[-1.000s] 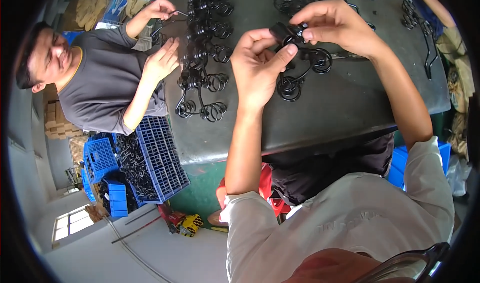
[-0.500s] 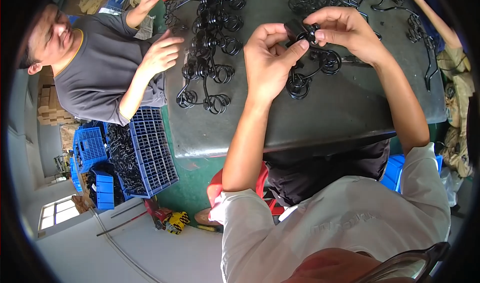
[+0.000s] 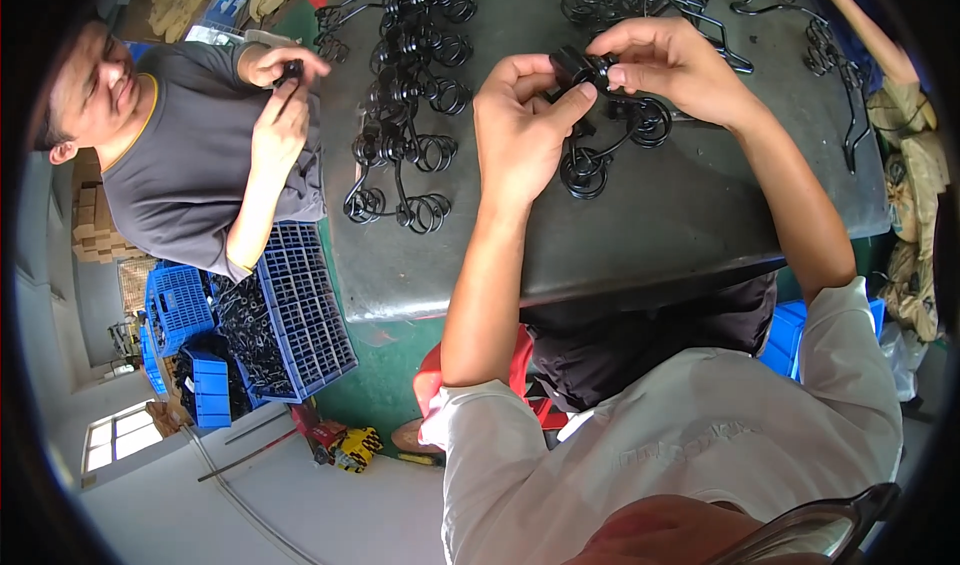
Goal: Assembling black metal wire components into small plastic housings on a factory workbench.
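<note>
Showing two hands above a dark worktop (image 3: 640, 235); left hand (image 3: 520, 130) and right hand (image 3: 665, 60) both pinched on a small black fitting (image 3: 580, 67), held just above a black coiled wire spring (image 3: 600, 150) lying on the worktop; further springs (image 3: 410, 115) lie left of it; a co-worker's hands (image 3: 280, 90) are beyond these.

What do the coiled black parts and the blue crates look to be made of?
The coiled part under both hands looks like bent steel wire with a black coating: thin, springy loops with a faint sheen. The blue crates look like moulded plastic: uniform colour, gridded walls. The small black piece between the fingertips is unclear, possibly plastic.
</note>
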`<state>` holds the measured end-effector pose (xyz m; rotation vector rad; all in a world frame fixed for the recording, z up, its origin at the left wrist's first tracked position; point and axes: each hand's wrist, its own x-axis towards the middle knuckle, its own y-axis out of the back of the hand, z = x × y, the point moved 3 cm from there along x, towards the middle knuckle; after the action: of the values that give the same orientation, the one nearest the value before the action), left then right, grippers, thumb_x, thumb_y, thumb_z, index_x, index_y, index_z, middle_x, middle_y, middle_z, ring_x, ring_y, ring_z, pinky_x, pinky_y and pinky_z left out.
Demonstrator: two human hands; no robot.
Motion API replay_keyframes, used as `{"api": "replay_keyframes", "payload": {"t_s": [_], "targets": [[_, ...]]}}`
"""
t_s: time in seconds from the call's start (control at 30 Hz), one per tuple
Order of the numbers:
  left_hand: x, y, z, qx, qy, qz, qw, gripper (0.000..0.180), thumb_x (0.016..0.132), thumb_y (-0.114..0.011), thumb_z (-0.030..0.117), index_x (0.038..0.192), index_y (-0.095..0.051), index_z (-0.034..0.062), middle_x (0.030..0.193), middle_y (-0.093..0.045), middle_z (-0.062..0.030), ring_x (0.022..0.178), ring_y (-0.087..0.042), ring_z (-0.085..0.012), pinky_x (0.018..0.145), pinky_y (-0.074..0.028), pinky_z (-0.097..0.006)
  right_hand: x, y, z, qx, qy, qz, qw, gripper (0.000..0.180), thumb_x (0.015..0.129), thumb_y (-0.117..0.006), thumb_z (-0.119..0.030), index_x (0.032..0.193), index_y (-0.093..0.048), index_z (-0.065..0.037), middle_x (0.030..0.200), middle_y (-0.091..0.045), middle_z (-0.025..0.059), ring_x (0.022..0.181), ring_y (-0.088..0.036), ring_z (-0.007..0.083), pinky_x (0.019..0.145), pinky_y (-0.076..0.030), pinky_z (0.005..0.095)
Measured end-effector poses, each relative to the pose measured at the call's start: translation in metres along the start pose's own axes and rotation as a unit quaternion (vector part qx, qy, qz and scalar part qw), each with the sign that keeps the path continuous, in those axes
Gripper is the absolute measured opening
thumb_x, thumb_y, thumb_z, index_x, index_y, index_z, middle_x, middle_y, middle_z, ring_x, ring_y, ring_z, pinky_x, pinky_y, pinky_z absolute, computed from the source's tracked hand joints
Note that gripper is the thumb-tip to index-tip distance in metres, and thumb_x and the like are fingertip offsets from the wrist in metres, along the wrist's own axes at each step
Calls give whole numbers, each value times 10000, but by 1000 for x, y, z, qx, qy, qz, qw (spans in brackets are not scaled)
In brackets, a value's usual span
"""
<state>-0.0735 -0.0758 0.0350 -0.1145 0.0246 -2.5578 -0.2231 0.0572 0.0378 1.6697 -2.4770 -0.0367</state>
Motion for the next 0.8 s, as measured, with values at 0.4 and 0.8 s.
{"api": "replay_keyframes", "payload": {"t_s": [0.4, 0.8], "targets": [[-2, -3, -4, 40, 50, 25, 998, 363, 815, -823, 68, 1080, -606, -52, 946, -709, -105, 662, -598, -60, 544, -460, -201, 3, 0, 13, -72, 28, 27, 997, 218, 919, -684, -34, 1126, -680, 34, 923, -729, 90, 846, -686, 133, 772, -560, 298], [-3, -3, -7, 102, 8, 32, 994, 343, 834, -772, -32, 1114, -575, -37, 940, -691, -70, 557, -410, 25, 482, -288, -144, 3, -2, 9, -137, 19, 22, 990, 206, 907, -671, -11, 1101, -685, 55, 943, -743, 139, 846, -716, 187, 771, -562, 318]]}}
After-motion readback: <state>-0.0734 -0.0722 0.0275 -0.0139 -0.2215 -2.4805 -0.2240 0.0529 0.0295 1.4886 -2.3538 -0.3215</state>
